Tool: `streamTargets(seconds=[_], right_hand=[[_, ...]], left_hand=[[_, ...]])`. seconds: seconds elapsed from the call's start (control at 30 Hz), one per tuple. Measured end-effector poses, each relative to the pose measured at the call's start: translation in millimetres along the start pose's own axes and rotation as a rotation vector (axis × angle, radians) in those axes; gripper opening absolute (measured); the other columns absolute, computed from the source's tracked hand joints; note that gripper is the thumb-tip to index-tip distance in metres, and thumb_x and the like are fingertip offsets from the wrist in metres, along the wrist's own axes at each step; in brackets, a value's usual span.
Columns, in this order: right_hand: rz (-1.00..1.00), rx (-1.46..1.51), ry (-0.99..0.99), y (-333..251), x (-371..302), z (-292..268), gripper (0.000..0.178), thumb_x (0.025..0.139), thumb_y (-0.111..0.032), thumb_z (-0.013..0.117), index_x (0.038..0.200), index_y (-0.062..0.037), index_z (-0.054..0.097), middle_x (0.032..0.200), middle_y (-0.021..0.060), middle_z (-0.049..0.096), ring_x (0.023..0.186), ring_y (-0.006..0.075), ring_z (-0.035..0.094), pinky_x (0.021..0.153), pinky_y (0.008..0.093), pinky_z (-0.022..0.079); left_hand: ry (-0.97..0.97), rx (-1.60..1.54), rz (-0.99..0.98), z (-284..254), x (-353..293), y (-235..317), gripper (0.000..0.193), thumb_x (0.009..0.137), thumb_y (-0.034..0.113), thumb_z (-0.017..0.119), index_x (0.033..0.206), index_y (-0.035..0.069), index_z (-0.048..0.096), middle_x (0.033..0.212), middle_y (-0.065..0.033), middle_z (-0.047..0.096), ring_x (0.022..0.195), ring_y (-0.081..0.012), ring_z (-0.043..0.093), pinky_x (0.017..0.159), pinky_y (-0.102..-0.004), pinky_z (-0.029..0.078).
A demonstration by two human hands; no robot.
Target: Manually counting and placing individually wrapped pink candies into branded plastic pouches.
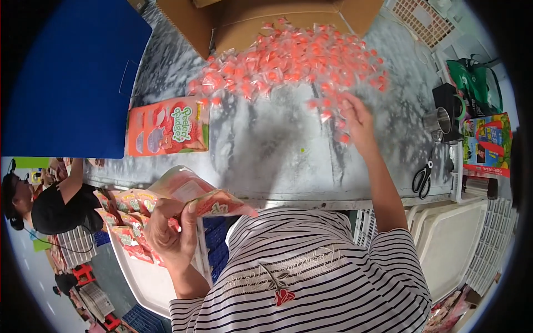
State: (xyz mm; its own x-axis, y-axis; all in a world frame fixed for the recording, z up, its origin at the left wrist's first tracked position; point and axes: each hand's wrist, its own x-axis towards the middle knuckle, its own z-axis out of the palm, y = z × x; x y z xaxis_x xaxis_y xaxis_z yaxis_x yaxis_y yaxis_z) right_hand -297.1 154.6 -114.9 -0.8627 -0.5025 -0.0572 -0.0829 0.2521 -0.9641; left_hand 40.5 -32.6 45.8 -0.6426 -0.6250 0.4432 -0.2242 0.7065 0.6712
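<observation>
Reaching with the right hand point(355, 117), fingers pinching small red packets point(288, 61) at the pile's near edge on the bench point(277, 161). Left hand point(169, 227) is gripping the open pouch point(194, 194) below the bench edge; best keeping its mouth wide and taking only a few per grab.

A grey marbled table point(266, 150) carries a heap of small orange-wrapped candies point(288, 61) just beyond the right hand's fingertips point(347, 102), a flat pink pouch point(168, 126), scissors point(422, 178) and a metal cup point(438, 119).
</observation>
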Motion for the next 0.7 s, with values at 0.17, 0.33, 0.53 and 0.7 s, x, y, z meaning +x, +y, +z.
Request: streamTargets(seconds=[0.17, 0.33, 0.53, 0.7], right_hand=[[-0.116, 0.05, 0.148, 12.9, -12.6, -21.7, 0.028, 0.1, -0.018, 0.048, 0.119, -0.0006, 0.058, 0.108, 0.0064, 0.064, 0.096, 0.0144, 0.062, 0.084, 0.0284, 0.049], [-0.13, -0.008, 0.191, 28.0, -31.4, -33.1, 0.027, 0.1, -0.017, 0.047, 0.118, -0.0005, 0.059, 0.109, 0.0059, 0.064, 0.097, 0.0142, 0.061, 0.085, 0.0281, 0.049], [-0.185, -0.045, 0.188, 38.7, -48.4, -11.6, 0.025, 0.1, -0.013, 0.044, 0.119, -0.0013, 0.057, 0.114, 0.0047, 0.062, 0.101, 0.0113, 0.058, 0.087, 0.0259, 0.046], [-0.462, -0.252, 0.05, 26.0, -55.4, 33.7, 0.027, 0.093, -0.001, 0.045, 0.118, -0.003, 0.055, 0.128, 0.0137, 0.053, 0.111, 0.0263, 0.057, 0.092, 0.0317, 0.044]], left_hand=[[-0.068, 0.084, -0.09, -1.9, 8.8, 8.9, 0.019, 0.077, -0.004, 0.07, 0.07, 0.001, 0.053, 0.059, -0.0028, 0.048, 0.048, -0.0084, 0.04, 0.045, -0.0236, 0.032], [-0.236, 0.129, -0.096, 13.0, 4.5, -6.6, 0.014, 0.078, -0.003, 0.068, 0.074, -0.001, 0.054, 0.063, -0.0036, 0.05, 0.051, -0.008, 0.042, 0.048, -0.0238, 0.035], [-0.262, 0.097, -0.08, 25.0, -0.4, -12.3, 0.017, 0.076, -0.001, 0.072, 0.075, 0.001, 0.055, 0.062, -0.0084, 0.051, 0.048, -0.0187, 0.043, 0.047, -0.0313, 0.035], [-0.275, 0.099, -0.095, 25.5, -2.2, -13.4, 0.016, 0.076, 0.0, 0.072, 0.077, 0.001, 0.056, 0.064, -0.0086, 0.052, 0.049, -0.0187, 0.044, 0.047, -0.0316, 0.036]])
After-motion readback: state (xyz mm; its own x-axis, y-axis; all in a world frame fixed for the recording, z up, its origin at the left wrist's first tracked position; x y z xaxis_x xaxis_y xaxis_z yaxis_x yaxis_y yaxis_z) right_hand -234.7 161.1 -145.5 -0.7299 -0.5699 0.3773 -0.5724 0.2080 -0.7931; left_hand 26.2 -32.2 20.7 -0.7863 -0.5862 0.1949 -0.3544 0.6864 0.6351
